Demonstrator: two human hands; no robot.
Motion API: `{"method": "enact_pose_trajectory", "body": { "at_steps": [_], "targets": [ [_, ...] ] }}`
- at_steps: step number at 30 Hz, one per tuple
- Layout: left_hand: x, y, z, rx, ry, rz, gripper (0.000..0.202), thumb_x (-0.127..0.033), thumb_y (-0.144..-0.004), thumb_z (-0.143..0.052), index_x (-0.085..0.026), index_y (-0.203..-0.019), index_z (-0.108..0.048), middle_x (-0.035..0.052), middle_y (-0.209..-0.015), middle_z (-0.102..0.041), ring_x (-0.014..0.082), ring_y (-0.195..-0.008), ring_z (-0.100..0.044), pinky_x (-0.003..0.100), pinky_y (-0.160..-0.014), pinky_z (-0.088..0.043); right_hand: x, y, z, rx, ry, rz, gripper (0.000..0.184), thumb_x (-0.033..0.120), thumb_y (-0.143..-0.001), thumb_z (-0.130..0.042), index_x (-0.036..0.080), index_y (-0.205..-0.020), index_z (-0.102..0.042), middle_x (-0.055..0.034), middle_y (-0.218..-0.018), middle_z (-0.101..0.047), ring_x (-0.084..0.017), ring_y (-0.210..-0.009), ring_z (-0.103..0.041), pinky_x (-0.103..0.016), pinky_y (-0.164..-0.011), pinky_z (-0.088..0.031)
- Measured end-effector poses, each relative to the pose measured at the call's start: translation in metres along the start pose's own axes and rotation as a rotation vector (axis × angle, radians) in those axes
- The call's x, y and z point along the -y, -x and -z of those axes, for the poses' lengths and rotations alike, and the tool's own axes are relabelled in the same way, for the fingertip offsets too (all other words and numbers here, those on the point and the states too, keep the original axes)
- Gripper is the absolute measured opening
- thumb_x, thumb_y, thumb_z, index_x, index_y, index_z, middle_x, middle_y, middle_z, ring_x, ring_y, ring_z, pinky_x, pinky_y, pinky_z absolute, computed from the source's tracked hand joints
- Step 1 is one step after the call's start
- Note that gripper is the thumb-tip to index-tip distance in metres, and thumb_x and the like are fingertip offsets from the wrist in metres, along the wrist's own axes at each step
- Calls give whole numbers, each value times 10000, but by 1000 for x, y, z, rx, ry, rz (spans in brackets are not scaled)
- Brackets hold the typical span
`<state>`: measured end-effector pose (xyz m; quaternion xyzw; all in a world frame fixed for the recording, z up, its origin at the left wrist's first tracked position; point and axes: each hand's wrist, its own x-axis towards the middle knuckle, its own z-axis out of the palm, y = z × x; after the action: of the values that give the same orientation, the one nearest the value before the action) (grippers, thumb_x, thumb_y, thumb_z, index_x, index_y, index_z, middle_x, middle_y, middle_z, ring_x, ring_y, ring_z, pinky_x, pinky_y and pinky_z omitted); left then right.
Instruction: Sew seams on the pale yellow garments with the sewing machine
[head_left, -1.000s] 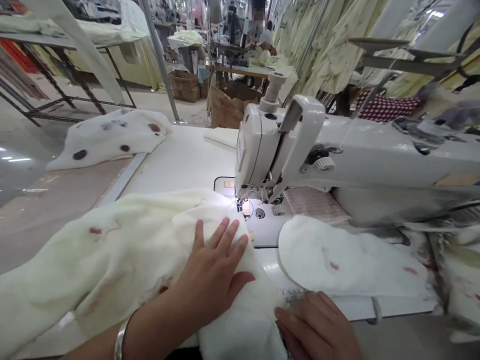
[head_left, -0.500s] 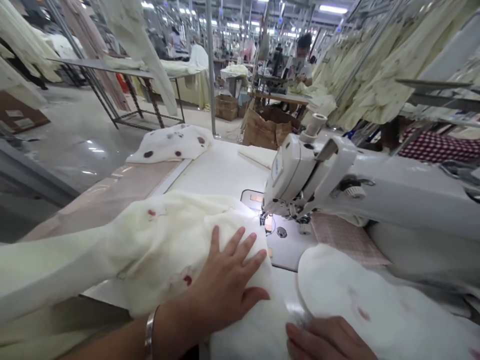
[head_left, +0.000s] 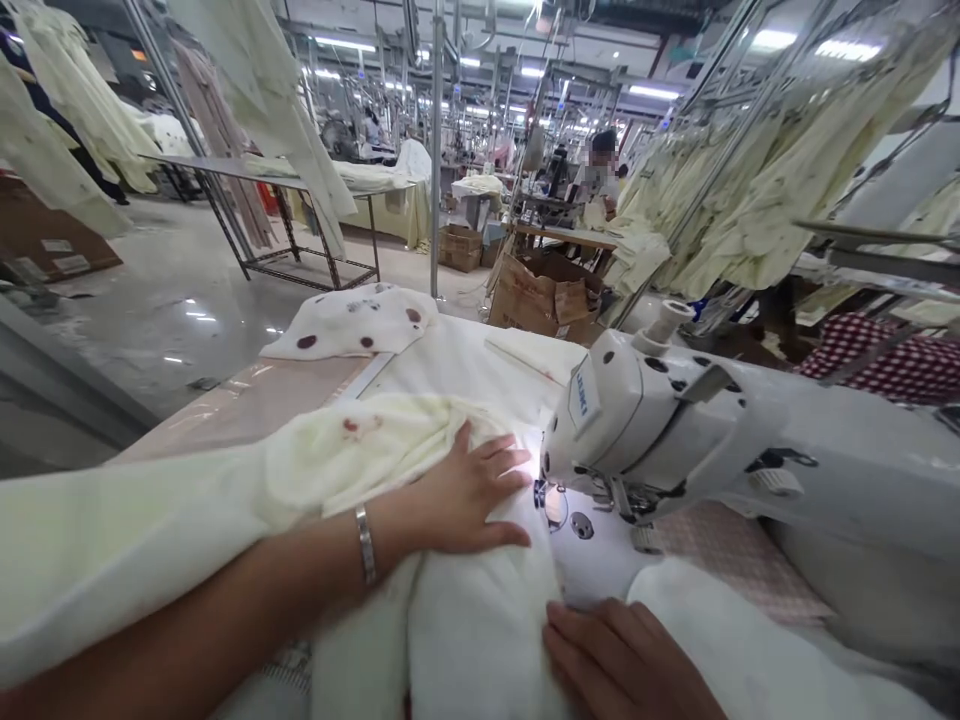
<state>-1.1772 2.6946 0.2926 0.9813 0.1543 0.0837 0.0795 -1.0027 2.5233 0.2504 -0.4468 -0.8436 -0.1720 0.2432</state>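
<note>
A cream garment piece [head_left: 480, 630] with small red embroidered motifs lies across the sewing table, its right edge at the presser foot [head_left: 540, 492] of a white sewing machine [head_left: 622, 400]. My left hand [head_left: 465, 495] rests flat on this fabric with fingers spread, just left of the needle area; a silver bracelet [head_left: 365, 545] is on the wrist. Lower down, my right hand [head_left: 622, 655] has its fingers together at the fabric's right edge, pinching it; the thumb is hidden. Another cream cloth piece [head_left: 712, 620] lies right of that hand.
Spotted white cloth [head_left: 352, 325] sits at the table's far left corner. Behind the table are cardboard boxes [head_left: 525, 295] and a metal-framed table [head_left: 225, 165]. Cream garments [head_left: 720, 200] hang on a rack at the right. A person [head_left: 596, 175] sits at another station farther back.
The view has tilted up slightly. The fabric has moved farther along past the needle, and my left hand has moved forward with it. My right hand has shifted up along the edge.
</note>
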Motion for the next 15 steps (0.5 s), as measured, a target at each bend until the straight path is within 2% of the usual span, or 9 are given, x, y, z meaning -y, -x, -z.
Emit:
{"method": "enact_pose_trajectory", "body": {
  "at_steps": [3,7,12,15],
  "targets": [
    [22,-16,5,-6,-10,-63,464,-544,-841,-484,-198,-1151,-500,121,-1355,-431,269,-1300,-297,566,-1055,-105,-10,-20,-6,7,-69,-53,235,110,-863,-419,171,-939,-632,-42,-912,-670,-155,-699,-555,-287,-588,-433],
    [47,-35,5,10,-32,-99,509,-549,-842,-477,-202,-1213,-465,115,-1369,-420,261,-1312,-287,565,-1062,-70,-26,-35,-16,17,-106,-114,219,121,-861,-429,163,-972,-613,-68,-918,-636,-168,-804,-579,-300,-692,-481],
    [79,-61,6,14,-136,-95,494,-528,-860,-456,-220,-1246,-452,85,-1411,-369,254,-1326,-264,555,-1070,-80,-41,-31,-34,85,28,-83,249,182,-859,-465,161,-1077,-583,-81,-875,-616,-189,-834,-594,-307,-700,-499],
    [87,-69,7,28,-187,-43,498,-521,-868,-441,-223,-1266,-444,83,-1423,-351,260,-1325,-263,551,-1075,-99,-50,-25,-34,56,11,-53,272,171,-860,-466,164,-1105,-582,-88,-888,-623,-191,-881,-599,-312,-745,-503]
  ]
}}
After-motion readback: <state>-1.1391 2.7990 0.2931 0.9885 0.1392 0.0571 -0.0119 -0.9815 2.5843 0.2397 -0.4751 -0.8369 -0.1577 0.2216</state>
